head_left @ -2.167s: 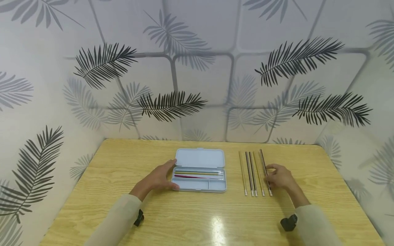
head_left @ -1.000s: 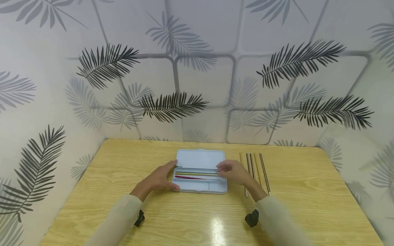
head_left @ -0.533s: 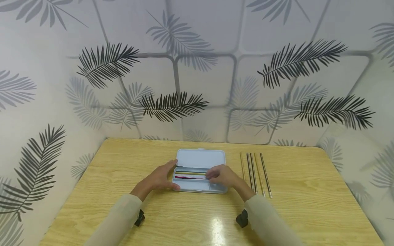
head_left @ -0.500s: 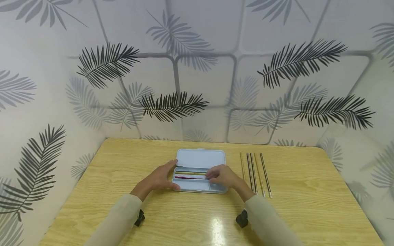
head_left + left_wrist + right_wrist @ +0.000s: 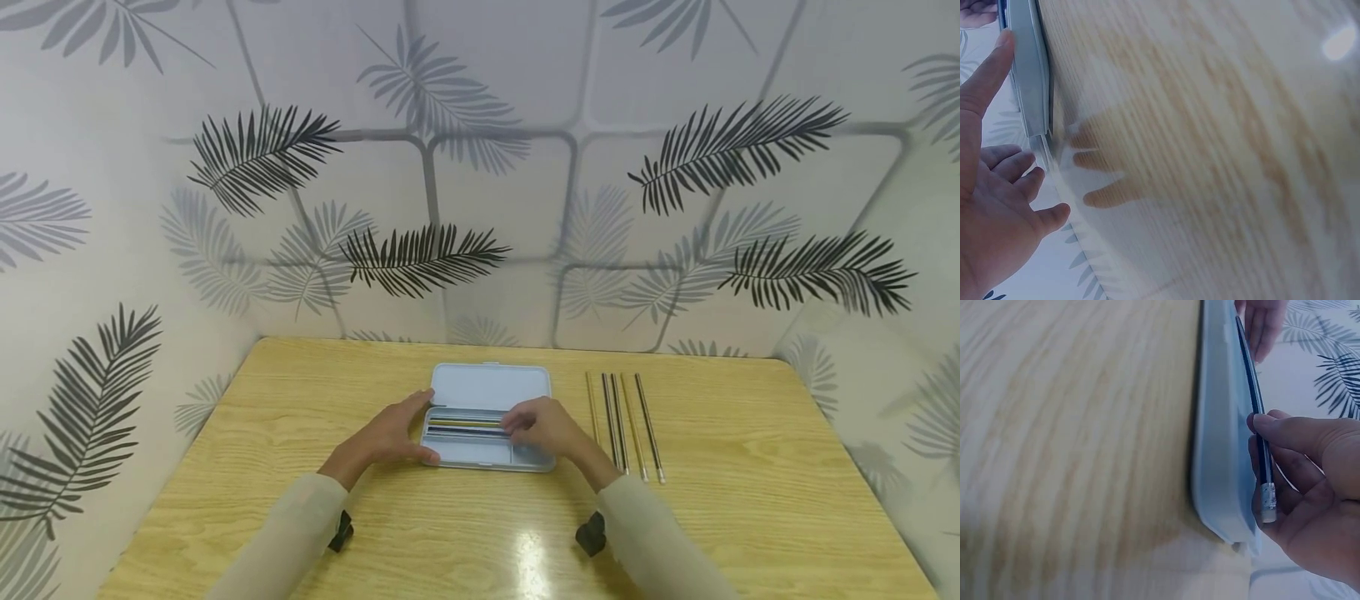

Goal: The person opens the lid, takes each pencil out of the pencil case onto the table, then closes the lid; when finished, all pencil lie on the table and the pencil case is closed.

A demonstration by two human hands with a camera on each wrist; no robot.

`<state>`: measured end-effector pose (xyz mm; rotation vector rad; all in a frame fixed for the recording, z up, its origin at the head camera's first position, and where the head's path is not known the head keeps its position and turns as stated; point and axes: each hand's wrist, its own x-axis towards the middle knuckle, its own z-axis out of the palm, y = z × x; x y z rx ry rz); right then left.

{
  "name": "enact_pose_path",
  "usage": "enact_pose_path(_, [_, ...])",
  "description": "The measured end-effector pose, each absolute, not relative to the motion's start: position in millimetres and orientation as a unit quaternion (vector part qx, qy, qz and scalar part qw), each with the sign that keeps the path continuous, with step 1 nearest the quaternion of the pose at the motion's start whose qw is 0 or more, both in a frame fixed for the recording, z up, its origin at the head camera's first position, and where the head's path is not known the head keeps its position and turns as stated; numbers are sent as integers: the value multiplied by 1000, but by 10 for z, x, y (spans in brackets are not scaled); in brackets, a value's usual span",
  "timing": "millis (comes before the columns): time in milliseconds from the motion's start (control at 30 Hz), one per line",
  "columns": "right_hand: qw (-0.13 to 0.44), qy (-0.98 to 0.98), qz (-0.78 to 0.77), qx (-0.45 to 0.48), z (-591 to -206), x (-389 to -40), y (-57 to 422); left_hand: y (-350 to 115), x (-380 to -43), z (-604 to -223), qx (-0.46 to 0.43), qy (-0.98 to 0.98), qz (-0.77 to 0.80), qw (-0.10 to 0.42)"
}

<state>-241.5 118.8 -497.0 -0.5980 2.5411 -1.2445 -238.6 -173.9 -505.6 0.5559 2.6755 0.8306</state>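
A light blue pencil case lies with its lid swung back. Several pencils lie in its rear compartment, among them a yellow pencil. My left hand spans the case's left end, thumb at the front corner and a finger near the hinge. In the left wrist view its thumb lies straight against the case, the other fingers spread. My right hand is over the case's right end. The right wrist view shows it pinching a dark blue striped pencil near its white eraser, along the case.
Right of the case, several pencils lie side by side, brown pencils and dark striped pencils, erasers towards me. Wood-grained table surrounds them, with a leaf-patterned wall behind its far edge.
My right hand has moved left from the row of pencils to the case. Red showed in the case's pencils half a second ago; a dark striped pencil shows there now. Left hand stays put.
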Motion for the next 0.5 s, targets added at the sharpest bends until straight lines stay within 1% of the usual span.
enact_pose_path(233, [85,874,-429,-211,-4894,-2442,1396,-1732,-2395,-5061,190,929,283,143])
enact_pose_path(500, [91,864,-455,-197,-4774,-2396,1781,-1728,-2392,-5065,186,930,281,145])
